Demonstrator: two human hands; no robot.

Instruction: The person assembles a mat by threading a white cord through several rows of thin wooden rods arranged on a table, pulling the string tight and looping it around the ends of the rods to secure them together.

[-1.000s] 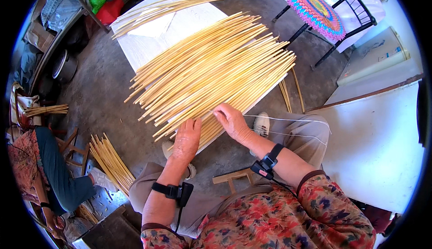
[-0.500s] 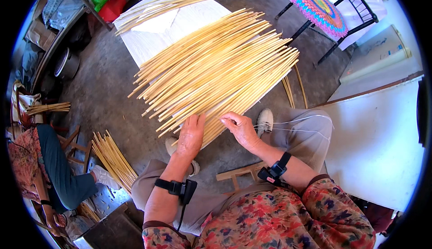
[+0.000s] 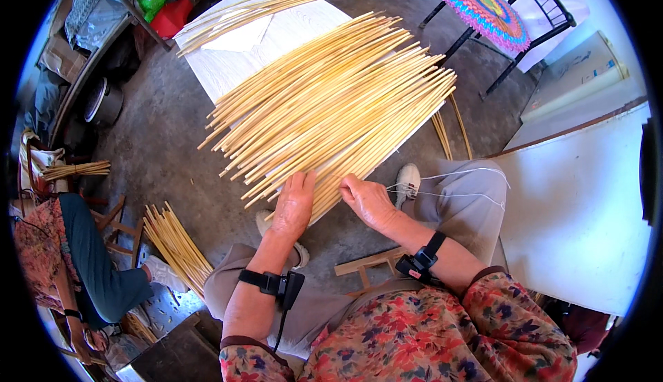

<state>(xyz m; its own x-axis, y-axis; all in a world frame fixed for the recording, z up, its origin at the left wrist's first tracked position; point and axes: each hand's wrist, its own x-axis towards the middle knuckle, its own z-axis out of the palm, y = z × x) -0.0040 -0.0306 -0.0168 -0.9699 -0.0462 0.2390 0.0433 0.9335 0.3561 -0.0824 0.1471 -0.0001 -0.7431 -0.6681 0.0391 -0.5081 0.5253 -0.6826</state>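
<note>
Long pale-yellow stalks (image 3: 331, 95) lie side by side in a wide layer on a white tabletop (image 3: 207, 78), slanting up to the right. My left hand (image 3: 295, 199) lies over the near stalks at the table's front edge, its fingers stretched out; the thumb side is hard to make out. Just right of it, my right hand (image 3: 366, 199) is closed in a pinch over the stalk ends. From this hand a white string (image 3: 449, 196) runs out rightward in two strands across my knee. The very tips of the pinch are hidden.
A few separate stalks (image 3: 269, 14) rest at the table's far end. More stalks (image 3: 176, 244) lean at the left, beside another seated person (image 3: 86, 251). A chair with a colourful round cover (image 3: 485, 12) stands far right, and a white panel (image 3: 573, 209) near right.
My right hand has turned over slightly, its fingers now curled in more tightly. The string has shifted with it. My left hand stays nearly in place.
</note>
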